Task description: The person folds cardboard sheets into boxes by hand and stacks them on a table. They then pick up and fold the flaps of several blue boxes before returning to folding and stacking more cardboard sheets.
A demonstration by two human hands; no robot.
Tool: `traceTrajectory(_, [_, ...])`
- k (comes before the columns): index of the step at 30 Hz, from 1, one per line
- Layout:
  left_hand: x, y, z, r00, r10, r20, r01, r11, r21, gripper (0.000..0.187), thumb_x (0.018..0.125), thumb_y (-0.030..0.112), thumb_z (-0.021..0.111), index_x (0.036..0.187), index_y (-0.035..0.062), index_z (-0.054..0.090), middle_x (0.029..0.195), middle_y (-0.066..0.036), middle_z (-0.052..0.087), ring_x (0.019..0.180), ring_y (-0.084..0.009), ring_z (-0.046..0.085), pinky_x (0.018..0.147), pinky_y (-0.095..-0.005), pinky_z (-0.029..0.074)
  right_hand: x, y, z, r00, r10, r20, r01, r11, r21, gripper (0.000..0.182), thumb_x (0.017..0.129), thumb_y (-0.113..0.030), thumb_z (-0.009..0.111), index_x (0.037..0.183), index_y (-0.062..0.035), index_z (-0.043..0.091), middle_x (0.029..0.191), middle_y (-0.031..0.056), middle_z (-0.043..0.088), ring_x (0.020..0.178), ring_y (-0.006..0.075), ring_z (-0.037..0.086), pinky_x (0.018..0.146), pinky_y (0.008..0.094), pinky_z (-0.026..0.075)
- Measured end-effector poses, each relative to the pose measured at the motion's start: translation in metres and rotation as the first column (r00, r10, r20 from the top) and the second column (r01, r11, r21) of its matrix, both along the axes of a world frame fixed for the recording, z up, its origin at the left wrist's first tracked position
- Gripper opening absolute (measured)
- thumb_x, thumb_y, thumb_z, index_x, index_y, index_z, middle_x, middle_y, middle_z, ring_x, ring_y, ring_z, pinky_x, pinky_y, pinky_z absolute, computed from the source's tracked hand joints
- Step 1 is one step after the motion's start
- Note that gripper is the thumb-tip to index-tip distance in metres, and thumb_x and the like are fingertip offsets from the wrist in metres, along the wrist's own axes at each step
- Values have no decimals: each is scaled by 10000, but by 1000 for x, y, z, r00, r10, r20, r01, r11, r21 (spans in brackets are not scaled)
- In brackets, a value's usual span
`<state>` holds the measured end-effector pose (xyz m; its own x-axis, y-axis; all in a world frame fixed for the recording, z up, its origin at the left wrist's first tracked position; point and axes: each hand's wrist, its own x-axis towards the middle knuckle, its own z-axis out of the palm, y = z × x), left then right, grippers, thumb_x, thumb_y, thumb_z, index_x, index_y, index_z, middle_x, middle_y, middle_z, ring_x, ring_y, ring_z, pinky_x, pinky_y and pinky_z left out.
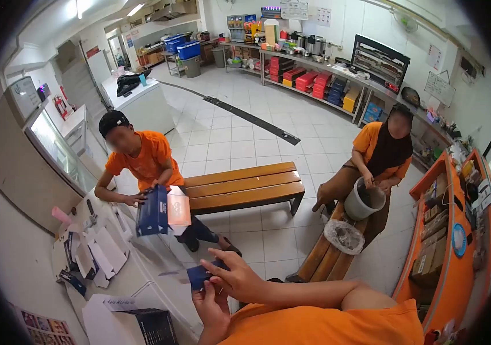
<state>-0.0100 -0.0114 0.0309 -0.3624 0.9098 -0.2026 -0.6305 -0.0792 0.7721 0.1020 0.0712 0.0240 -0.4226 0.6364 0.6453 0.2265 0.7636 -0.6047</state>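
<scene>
My left hand [210, 307], at the bottom centre, pinches a small dark blue piece of cardboard [198, 278] from below. From the right, my right hand [238, 278] reaches over the same piece. Its thumb and a finger close on the cardboard's near edge, while other fingers stretch out above it. The fingers hide part of the piece, so its full shape does not show. Left of my hands is a white table [168, 302] bearing an open white and dark blue carton [148, 325] and several partly folded white and blue cartons [104, 253].
A co-worker [145, 155] at the left holds a blue and orange box [156, 213] beside a wooden bench [240, 190]. Another person [380, 144] sits at the right with hands in a grey bucket [366, 201]. An orange shelf [415, 259] stands far right.
</scene>
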Motion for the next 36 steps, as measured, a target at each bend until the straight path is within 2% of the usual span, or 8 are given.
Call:
traceTrajectory(3, [-2,0,-8,971,-53,234,37,997,74,368,1057,69,525,1419,82,462,1175,-81,651,1089,-165,635,961,-354,533,-3,-12,-3,984,-91,151,91,996,9,602,944,-242,704,1508,-155,510,1459,258,481,1216,428,538,1026,505,464])
traceTrajectory(6, [-4,-3,-4,1000,10,5,-10,1000,10,342,1053,58,492,1391,65,445,1240,-115,628,1206,-228,606,1041,-402,506,-6,-27,-11,959,-133,252,136,991,3,642,982,-239,667,1548,-74,415,1449,269,474,1230,450,516,1057,500,439])
traceTrajectory(8, [-21,-9,-15,999,33,-21,-34,998,-51,324,1047,22,459,1368,56,434,1271,-161,617,1180,-258,631,1017,-401,528,4,-34,-17,978,172,117,-151,975,-165,614,1013,-242,618,1542,-30,392,1423,267,483,1237,427,511,1061,469,440])
traceTrajectory(12, [-38,-23,-33,996,73,56,-66,991,-114,301,1034,-12,483,1333,22,485,1139,-143,667,998,-205,671,921,-322,548,51,-17,-11,971,191,143,-59,773,-632,512,1054,-283,564,1525,-106,467,1379,210,568,1213,330,608,1013,381,501])
traceTrajectory(18, [-44,-46,-31,673,-435,-598,309,900,-307,238,1030,31,506,1202,-58,643,1017,-118,715,901,-130,669,807,-264,537,55,-2,-1,937,347,22,-283,796,-535,401,1042,-350,578,1387,-149,605,1072,183,692,946,334,677,834,415,529])
traceTrajectory(23, [-31,-56,6,727,-405,-555,315,914,-254,561,1001,37,506,1503,12,256,725,-54,641,653,-64,544,639,-234,415,48,1,31,737,634,235,-366,667,-649,356,955,-330,697,1218,-92,670,809,159,710,725,345,699,682,419,528])
traceTrajectory(28, [-21,-59,3,867,-240,-437,157,963,-218,654,965,-20,553,1514,81,213,734,-66,638,672,-69,550,686,-225,427,30,-8,5,896,317,311,-103,829,-549,388,931,-368,725,1172,-66,697,816,176,724,740,348,713,712,406,551])
traceTrajectory(36, [-29,-59,11,776,-206,-597,171,978,-117,775,914,-35,643,1522,104,181,719,-56,648,652,-84,564,659,-227,430,46,-2,38,666,704,246,-413,623,-664,480,893,-395,767,1255,-104,647,867,179,714,788,330,716,707,404,546])
